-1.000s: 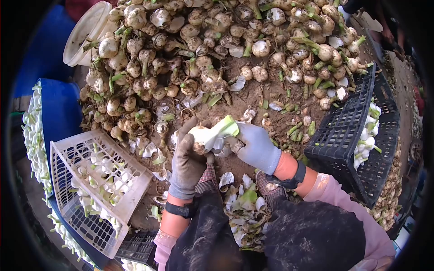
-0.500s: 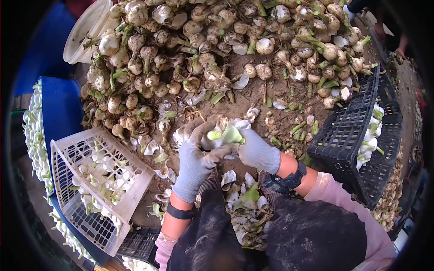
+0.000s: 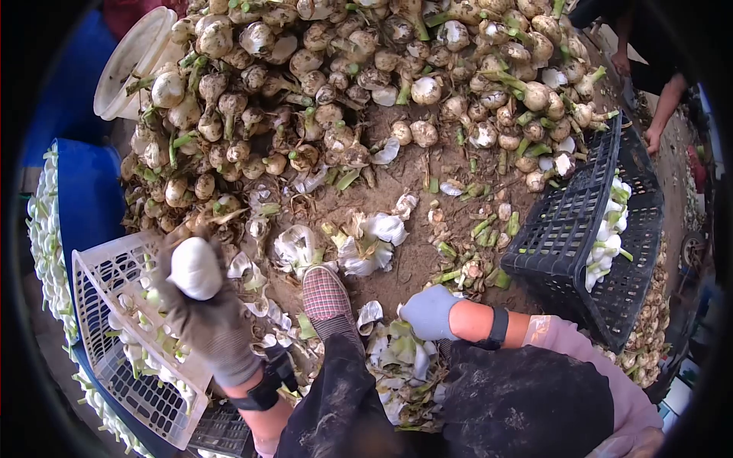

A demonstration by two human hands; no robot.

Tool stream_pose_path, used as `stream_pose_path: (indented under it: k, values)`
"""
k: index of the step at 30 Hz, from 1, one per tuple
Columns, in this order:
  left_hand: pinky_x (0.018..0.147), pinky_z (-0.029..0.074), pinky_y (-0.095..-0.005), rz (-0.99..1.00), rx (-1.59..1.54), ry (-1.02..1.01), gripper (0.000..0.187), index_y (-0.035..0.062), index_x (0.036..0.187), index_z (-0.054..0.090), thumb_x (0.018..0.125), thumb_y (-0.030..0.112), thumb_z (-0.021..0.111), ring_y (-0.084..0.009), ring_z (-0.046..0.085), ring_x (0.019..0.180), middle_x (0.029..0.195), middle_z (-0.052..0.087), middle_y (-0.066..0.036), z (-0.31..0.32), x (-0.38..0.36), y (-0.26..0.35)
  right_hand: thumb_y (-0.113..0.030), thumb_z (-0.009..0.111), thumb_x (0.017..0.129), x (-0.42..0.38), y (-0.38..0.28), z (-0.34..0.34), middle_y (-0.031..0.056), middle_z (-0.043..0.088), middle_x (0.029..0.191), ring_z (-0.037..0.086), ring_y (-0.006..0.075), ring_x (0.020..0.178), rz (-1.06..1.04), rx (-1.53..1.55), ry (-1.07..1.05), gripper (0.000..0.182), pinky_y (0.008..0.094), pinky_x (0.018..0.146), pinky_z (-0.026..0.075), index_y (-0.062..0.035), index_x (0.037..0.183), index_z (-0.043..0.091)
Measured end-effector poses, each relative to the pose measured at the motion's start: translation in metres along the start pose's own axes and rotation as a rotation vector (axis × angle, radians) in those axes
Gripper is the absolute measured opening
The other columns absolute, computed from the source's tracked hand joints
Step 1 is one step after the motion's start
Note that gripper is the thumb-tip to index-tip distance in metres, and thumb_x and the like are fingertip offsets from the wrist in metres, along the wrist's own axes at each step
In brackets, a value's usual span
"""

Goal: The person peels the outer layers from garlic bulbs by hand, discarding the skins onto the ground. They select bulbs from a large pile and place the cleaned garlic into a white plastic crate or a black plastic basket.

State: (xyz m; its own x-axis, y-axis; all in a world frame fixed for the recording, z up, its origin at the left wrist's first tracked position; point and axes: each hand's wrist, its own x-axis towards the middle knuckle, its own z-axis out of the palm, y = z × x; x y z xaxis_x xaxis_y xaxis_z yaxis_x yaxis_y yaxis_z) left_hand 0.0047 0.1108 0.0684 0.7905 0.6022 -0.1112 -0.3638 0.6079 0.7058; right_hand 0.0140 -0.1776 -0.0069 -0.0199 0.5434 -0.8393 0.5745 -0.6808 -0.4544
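My left hand [image 3: 200, 305], in a dirty grey glove, holds a clean white garlic bulb [image 3: 195, 269] over the inner edge of the white plastic crate [image 3: 103, 267], which has peeled bulbs in it. My right hand [image 3: 429, 313], in a light grey-blue glove, is closed near my right knee, above a heap of peeled skins [image 3: 401, 355]. Whether it holds anything small is hidden. Loose white skins [image 3: 370, 244] lie on the soil in front of my shoe [image 3: 327, 294].
A large pile of unpeeled bulbs [image 3: 328, 84] spreads across the far side. On the right stands a black crate [image 3: 565, 229] with white bulbs. A pale tub [image 3: 134, 65] is at the upper left. Another person's arms [image 3: 666, 107] show at the upper right.
My left hand has moved left to the white crate with the bulb, which now shows bare and white. My right hand has drawn back toward my knee. Skins have dropped on the soil.
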Motion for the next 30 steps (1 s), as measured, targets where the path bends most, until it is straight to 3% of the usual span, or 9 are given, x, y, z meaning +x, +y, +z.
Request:
stream_pose_path:
  k: [2,4,6,10,16,21,24,27,30]
  values:
    - [0.104,0.045,-0.0431,0.306,0.069,0.089,0.044,0.0004,0.128,0.050,0.091,0.022,0.061,-0.0403,0.042,0.129,0.137,0.046,-0.021,-0.016,0.003,0.065,-0.029,0.065,0.079,-0.021,0.014,-0.029,0.0195,0.066,0.102,0.065,0.0348,0.092,0.091,0.169,0.243,0.050,0.0434,0.076,0.052,-0.0098,0.125,0.056]
    - [0.106,0.041,-0.0461,-0.087,-0.725,-0.146,0.071,0.0024,0.145,0.029,0.086,0.016,0.065,-0.0401,0.030,0.137,0.149,0.028,-0.023,-0.067,-0.003,0.145,-0.034,0.067,0.080,-0.028,0.048,-0.059,0.0209,0.061,0.113,0.062,0.0355,0.101,0.087,0.256,0.603,0.061,0.0429,0.083,0.051,-0.0113,0.134,0.048]
    - [0.110,0.035,-0.0478,0.023,-0.723,-0.228,0.086,0.0025,0.150,0.009,0.085,0.019,0.063,-0.0396,0.021,0.141,0.154,0.013,-0.023,-0.044,-0.015,0.142,-0.027,0.066,0.081,-0.025,0.084,-0.095,0.0201,0.061,0.113,0.061,0.0357,0.101,0.343,0.287,1.143,0.047,0.0428,0.086,0.050,-0.0098,0.123,0.055]
    - [0.112,0.033,-0.0475,-0.255,-0.419,-0.455,0.055,-0.0040,0.144,0.027,0.100,0.025,0.044,-0.0354,0.039,0.133,0.143,0.039,-0.024,-0.009,0.002,0.065,-0.018,0.063,0.080,0.003,0.163,-0.146,0.0114,0.061,0.109,0.057,0.0278,0.108,1.127,0.031,1.192,0.048,0.0452,0.085,0.047,-0.0170,0.127,0.050]
    - [0.086,0.052,-0.0305,-0.313,0.585,-0.161,0.044,0.0023,0.135,0.044,0.095,0.014,0.056,-0.0215,0.060,0.105,0.123,0.057,-0.011,0.012,-0.012,-0.050,-0.006,0.062,0.079,-0.014,0.141,-0.130,0.0090,0.066,0.101,0.063,0.0277,0.094,0.880,0.222,1.370,0.039,0.0384,0.083,0.047,-0.0196,0.115,0.061]
    - [0.089,0.051,-0.0292,-0.559,0.652,-0.390,0.068,0.0040,0.139,0.042,0.077,-0.003,0.071,-0.0158,0.054,0.112,0.132,0.049,-0.005,0.022,-0.023,-0.093,-0.007,0.066,0.078,-0.014,0.034,-0.104,0.0146,0.065,0.107,0.063,0.0327,0.096,-0.243,0.480,1.339,0.031,0.0385,0.085,0.051,-0.0143,0.109,0.064]
    - [0.090,0.051,-0.0294,-0.609,0.578,-0.266,0.059,-0.0014,0.126,0.047,0.072,-0.007,0.072,-0.0170,0.059,0.104,0.121,0.054,-0.008,0.013,-0.029,-0.092,-0.008,0.061,0.088,0.004,0.015,-0.102,0.0143,0.065,0.108,0.060,0.0136,0.101,-0.573,1.561,1.093,0.030,0.0309,0.086,0.050,-0.0044,0.118,0.060]
    - [0.089,0.051,-0.0293,-0.366,0.812,-0.228,0.055,-0.0019,0.122,0.049,0.072,-0.007,0.072,-0.0167,0.061,0.099,0.118,0.056,-0.009,0.005,-0.037,-0.095,-0.011,0.059,0.092,0.014,0.014,-0.094,0.0105,0.067,0.095,0.060,0.0077,0.089,-0.441,1.244,1.085,0.030,0.0285,0.079,0.051,0.0013,0.120,0.058]
    - [0.093,0.049,-0.0324,-0.008,1.213,-0.596,0.058,-0.0026,0.117,0.053,0.066,0.001,0.080,-0.0191,0.057,0.106,0.114,0.054,-0.010,-0.001,-0.039,-0.095,-0.028,0.059,0.092,0.018,0.014,-0.083,0.0200,0.064,0.069,0.067,0.0294,0.068,-0.133,0.736,1.040,0.033,0.0410,0.061,0.049,0.0046,0.095,0.064]
